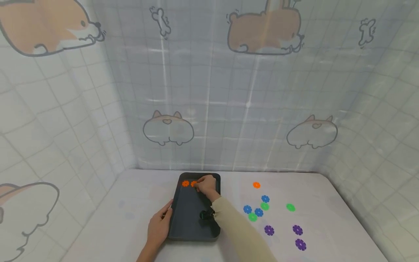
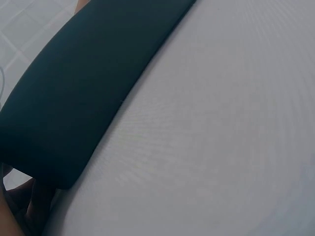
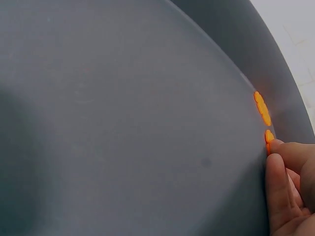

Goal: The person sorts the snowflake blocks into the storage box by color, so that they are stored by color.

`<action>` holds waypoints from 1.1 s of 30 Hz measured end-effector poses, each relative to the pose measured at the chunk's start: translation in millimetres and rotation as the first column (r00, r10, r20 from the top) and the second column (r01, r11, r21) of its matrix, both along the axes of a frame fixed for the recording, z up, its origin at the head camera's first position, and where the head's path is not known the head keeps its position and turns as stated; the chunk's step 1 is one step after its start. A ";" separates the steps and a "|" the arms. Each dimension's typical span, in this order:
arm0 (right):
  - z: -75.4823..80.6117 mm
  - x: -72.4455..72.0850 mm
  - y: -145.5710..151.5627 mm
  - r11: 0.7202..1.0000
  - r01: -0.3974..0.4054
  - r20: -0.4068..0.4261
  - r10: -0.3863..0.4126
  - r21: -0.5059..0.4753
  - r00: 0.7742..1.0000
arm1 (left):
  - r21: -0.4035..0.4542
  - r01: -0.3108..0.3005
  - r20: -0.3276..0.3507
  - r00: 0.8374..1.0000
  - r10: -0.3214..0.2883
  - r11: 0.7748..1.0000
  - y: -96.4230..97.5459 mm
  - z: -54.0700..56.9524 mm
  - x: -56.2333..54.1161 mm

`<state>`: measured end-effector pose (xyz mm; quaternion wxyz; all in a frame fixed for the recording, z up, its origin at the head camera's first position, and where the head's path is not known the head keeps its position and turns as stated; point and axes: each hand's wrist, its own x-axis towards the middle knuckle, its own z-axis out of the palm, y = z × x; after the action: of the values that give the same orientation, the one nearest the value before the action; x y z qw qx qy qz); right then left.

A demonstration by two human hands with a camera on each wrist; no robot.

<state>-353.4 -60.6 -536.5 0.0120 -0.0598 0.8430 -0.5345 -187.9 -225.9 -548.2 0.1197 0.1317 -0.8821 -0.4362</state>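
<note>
A dark grey rectangular tray [image 1: 186,218] lies on the white table. My left hand [image 1: 158,225] holds its left edge, thumb and fingers at the side wall; in the left wrist view part of the fingers is hidden behind the tray [image 2: 88,88]. Inside the far end, my right hand [image 1: 207,185] pinches an orange flower-shaped disc [image 3: 268,136] between thumb and finger, down at the tray floor. To its left lies another orange flower-shaped disc [image 1: 185,183], close to the far wall. The right hand [image 3: 290,182] partly covers the pinched disc.
Right of the tray lie loose flower-shaped discs: one orange [image 1: 256,185], blue ones [image 1: 265,198], green ones [image 1: 290,207] and purple ones [image 1: 269,230]. A patterned curtain [image 1: 222,145] encloses the table at the back and sides. The right forearm sleeve [image 1: 240,229] crosses the tray's right rim.
</note>
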 end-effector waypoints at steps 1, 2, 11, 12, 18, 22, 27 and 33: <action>-0.4 -0.1 -0.5 1.000 0.005 0.003 -0.005 0.003 1.000 | -0.001 -0.001 0.000 1.000 0.001 1.000 0.0 -0.1 0.0; -0.8 -0.2 -1.0 1.000 0.007 0.004 -0.007 0.004 1.000 | 0.000 -0.002 0.000 1.000 0.002 1.000 0.0 -0.3 0.1; -3.5 0.8 -2.5 1.000 0.016 -0.007 -0.016 -0.027 1.000 | 0.007 -0.012 -0.023 1.000 0.013 1.000 1.7 -0.2 1.1; -3.4 1.0 -2.6 0.999 0.015 -0.010 -0.015 -0.029 1.000 | 0.009 -0.011 -0.023 1.000 0.011 1.000 1.6 0.1 1.1; -2.0 1.3 -3.9 1.000 0.024 -0.020 -0.024 -0.014 1.000 | 0.014 -0.010 -0.003 1.000 0.010 1.000 1.2 0.9 0.0; -2.6 1.4 -4.5 0.999 0.035 -0.020 -0.036 -0.013 0.999 | 0.019 -0.004 -0.009 1.000 0.004 1.000 0.9 0.1 0.6; -4.8 1.2 -4.2 0.999 0.038 -0.033 -0.038 -0.014 0.999 | 0.012 -0.003 -0.007 1.000 0.003 1.000 0.6 -0.7 1.0; -3.0 -0.8 -2.1 0.998 0.006 0.006 -0.006 -0.070 1.000 | 0.013 -0.002 -0.002 1.000 0.002 1.000 0.1 -0.5 0.6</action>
<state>-354.2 -62.7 -539.4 0.0110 -0.0561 0.8238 -0.5639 -187.4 -225.8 -548.8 0.1205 0.1329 -0.8790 -0.4418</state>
